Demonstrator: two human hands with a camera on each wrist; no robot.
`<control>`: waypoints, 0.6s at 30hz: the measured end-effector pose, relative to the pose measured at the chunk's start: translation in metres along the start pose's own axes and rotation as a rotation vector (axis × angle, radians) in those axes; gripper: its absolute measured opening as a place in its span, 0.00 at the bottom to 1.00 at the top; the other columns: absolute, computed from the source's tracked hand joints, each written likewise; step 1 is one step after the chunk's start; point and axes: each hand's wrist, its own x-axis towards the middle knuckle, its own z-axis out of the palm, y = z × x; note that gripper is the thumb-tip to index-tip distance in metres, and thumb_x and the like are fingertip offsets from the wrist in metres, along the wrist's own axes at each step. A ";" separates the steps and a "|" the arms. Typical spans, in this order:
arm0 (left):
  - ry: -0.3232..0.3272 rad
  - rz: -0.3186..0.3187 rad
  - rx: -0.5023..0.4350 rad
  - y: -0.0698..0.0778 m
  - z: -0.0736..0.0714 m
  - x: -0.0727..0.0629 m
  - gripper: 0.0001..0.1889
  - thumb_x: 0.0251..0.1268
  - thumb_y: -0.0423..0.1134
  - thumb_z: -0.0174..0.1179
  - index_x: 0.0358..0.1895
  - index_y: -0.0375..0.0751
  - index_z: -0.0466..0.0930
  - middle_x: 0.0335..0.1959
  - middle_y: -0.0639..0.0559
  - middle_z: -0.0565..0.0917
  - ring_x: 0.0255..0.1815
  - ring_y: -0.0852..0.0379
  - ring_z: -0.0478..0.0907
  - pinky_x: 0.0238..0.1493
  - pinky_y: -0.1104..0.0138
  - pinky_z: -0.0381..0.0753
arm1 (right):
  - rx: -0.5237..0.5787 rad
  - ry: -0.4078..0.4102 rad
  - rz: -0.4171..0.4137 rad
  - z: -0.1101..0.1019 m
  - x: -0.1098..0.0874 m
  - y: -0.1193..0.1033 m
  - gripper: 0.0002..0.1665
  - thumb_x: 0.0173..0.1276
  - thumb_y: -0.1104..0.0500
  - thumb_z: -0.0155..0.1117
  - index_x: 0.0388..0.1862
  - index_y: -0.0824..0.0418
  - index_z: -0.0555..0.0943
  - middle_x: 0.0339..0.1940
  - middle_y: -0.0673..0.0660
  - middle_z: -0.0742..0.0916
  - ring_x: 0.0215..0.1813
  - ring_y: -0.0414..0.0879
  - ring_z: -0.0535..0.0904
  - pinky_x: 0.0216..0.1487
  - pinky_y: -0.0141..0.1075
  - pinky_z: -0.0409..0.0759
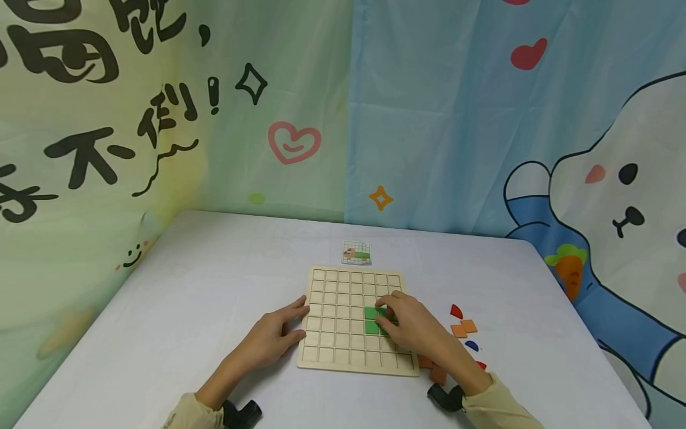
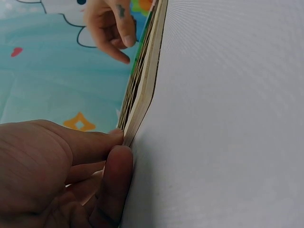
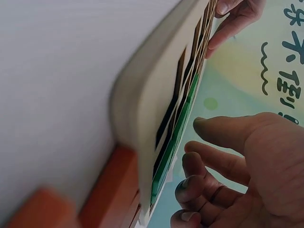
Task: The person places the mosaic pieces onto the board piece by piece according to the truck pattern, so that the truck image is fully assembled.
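A square wooden grid board (image 1: 332, 322) lies flat on the table. My left hand (image 1: 270, 336) touches its left edge with thumb and fingertips; in the left wrist view these fingertips (image 2: 118, 161) rest against the board's side. Green square tiles (image 1: 371, 327) sit in cells right of the board's middle. Over them is my right hand (image 1: 409, 322), which partly covers some tiles. The right wrist view shows the right thumb and fingers apart above the green tiles (image 3: 164, 175), with nothing seen between them.
Behind the board lies a small picture card (image 1: 356, 252) with a gridded pattern. Right of the board are orange squares (image 1: 468, 326), a red piece (image 1: 456, 311) and a blue piece (image 1: 471, 345). Brownish-orange tiles (image 1: 438, 374) lie near the right forearm. Printed curtains (image 1: 429, 119) border the table.
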 end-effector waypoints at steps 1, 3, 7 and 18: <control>0.001 0.000 0.002 0.000 0.000 0.000 0.30 0.74 0.35 0.66 0.76 0.36 0.73 0.84 0.45 0.66 0.20 0.64 0.66 0.29 0.68 0.74 | 0.002 0.000 0.000 -0.001 -0.001 0.001 0.15 0.74 0.55 0.72 0.55 0.59 0.86 0.33 0.47 0.80 0.34 0.39 0.71 0.38 0.33 0.74; 0.000 0.000 0.003 0.000 0.000 0.000 0.29 0.74 0.35 0.66 0.76 0.36 0.73 0.84 0.45 0.66 0.19 0.64 0.66 0.29 0.69 0.74 | 0.008 0.001 0.002 -0.003 -0.004 0.003 0.14 0.74 0.55 0.71 0.55 0.59 0.86 0.33 0.47 0.80 0.34 0.39 0.71 0.38 0.33 0.74; -0.009 0.001 -0.001 0.001 0.000 0.000 0.30 0.74 0.35 0.65 0.76 0.36 0.73 0.84 0.44 0.66 0.16 0.65 0.66 0.27 0.69 0.75 | 0.028 0.008 0.007 -0.008 -0.011 0.010 0.14 0.74 0.56 0.72 0.54 0.59 0.87 0.33 0.47 0.81 0.33 0.38 0.72 0.36 0.31 0.74; -0.008 -0.001 0.004 0.000 0.000 0.001 0.30 0.74 0.35 0.65 0.76 0.36 0.73 0.84 0.44 0.65 0.17 0.66 0.65 0.27 0.69 0.75 | 0.051 0.038 0.053 -0.020 -0.039 0.032 0.13 0.74 0.56 0.71 0.54 0.58 0.88 0.32 0.45 0.81 0.31 0.34 0.69 0.31 0.29 0.71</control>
